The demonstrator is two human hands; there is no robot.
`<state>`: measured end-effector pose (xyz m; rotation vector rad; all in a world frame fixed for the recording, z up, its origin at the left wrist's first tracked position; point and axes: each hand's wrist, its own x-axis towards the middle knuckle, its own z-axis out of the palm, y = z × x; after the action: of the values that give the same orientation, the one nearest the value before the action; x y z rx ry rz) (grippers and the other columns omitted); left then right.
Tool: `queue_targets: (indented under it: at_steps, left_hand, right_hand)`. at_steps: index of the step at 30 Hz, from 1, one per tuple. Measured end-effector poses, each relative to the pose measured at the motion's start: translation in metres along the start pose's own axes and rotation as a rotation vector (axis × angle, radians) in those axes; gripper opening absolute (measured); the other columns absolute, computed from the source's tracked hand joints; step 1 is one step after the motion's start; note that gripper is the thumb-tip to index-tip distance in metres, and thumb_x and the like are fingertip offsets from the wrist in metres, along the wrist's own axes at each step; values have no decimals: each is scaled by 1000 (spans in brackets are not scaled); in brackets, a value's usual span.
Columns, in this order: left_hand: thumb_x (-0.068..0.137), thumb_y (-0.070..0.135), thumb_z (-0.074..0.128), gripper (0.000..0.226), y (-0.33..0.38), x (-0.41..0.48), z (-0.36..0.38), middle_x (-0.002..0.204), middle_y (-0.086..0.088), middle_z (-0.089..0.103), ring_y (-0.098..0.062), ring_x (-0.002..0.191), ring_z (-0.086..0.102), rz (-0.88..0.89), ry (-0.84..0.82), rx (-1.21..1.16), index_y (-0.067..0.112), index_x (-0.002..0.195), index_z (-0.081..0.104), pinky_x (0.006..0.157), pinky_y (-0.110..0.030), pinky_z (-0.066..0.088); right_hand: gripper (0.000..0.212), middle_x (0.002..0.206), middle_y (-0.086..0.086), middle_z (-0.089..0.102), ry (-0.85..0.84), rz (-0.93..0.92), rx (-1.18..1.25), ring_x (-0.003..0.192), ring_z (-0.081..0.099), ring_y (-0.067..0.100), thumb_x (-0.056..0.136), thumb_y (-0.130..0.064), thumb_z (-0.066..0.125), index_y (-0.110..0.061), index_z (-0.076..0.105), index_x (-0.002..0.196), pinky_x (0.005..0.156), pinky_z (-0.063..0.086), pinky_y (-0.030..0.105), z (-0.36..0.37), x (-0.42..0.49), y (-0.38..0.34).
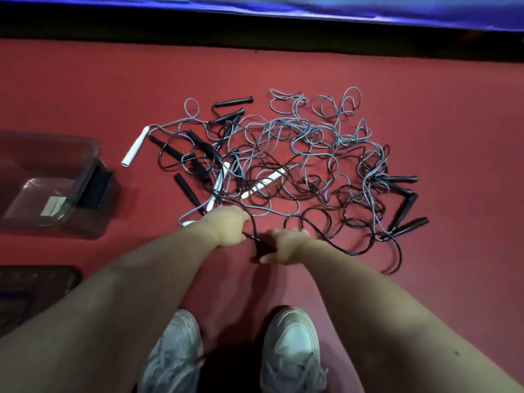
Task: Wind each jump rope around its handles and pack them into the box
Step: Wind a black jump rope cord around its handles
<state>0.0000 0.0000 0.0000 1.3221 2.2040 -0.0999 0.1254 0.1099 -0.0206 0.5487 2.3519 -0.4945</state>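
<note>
A tangled heap of jump ropes point(286, 163) lies on the red floor, grey and black cords with black and white handles. My right hand point(286, 246) grips a black handle point(262, 248) at the heap's near edge. My left hand point(226, 225) pinches the black cord point(252, 222) that runs from that handle. The cord loops out to the right over the floor. A clear plastic box point(42, 177) stands open at the left, apart from both hands.
A dark lid point(34, 287) lies at the lower left. My two grey-white shoes point(292, 347) stand just below the hands. A black strip and a blue mat edge point(368, 9) run along the far side.
</note>
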Motion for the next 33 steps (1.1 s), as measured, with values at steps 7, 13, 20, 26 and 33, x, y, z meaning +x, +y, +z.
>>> queue_targets:
  at_steps: [7,13,20,26,33]
  left_hand:
    - [88,24,58,53,-16,-1,6,141,-3,43,-23,129,41,-49,28,-8,19,139,44,106,-33,36]
    - [92,27,58,72,-22,-19,-18,158,-3,17,-18,145,15,-68,122,-74,15,151,19,117,-29,15]
    - [92,29,58,54,-13,-41,-96,143,-6,45,-24,128,45,-47,280,-212,22,142,39,103,-30,37]
    - [92,20,60,24,-6,-76,-161,113,0,65,-18,107,59,-44,462,-420,16,116,62,96,-25,41]
    - [92,16,60,12,-2,-125,-196,94,-1,64,-18,93,59,-81,532,-364,11,101,66,76,-22,37]
  right_hand:
    - [45,136,15,47,40,43,-47,125,43,32,95,-30,45,-14,42,137,102,33,38,27,9,-15]
    - [36,126,16,57,33,-91,155,116,52,30,101,-30,38,-7,53,124,90,38,27,-34,-14,-15]
    - [29,101,11,59,335,-364,3,87,48,21,101,-28,38,-5,54,111,76,35,29,-169,-89,-39]
    - [23,75,-6,48,660,-500,-22,76,46,19,101,-28,39,-10,53,100,63,28,28,-230,-165,-69]
    - [25,76,-9,47,973,-517,-15,78,44,18,101,-29,38,-12,56,102,65,33,31,-269,-228,-91]
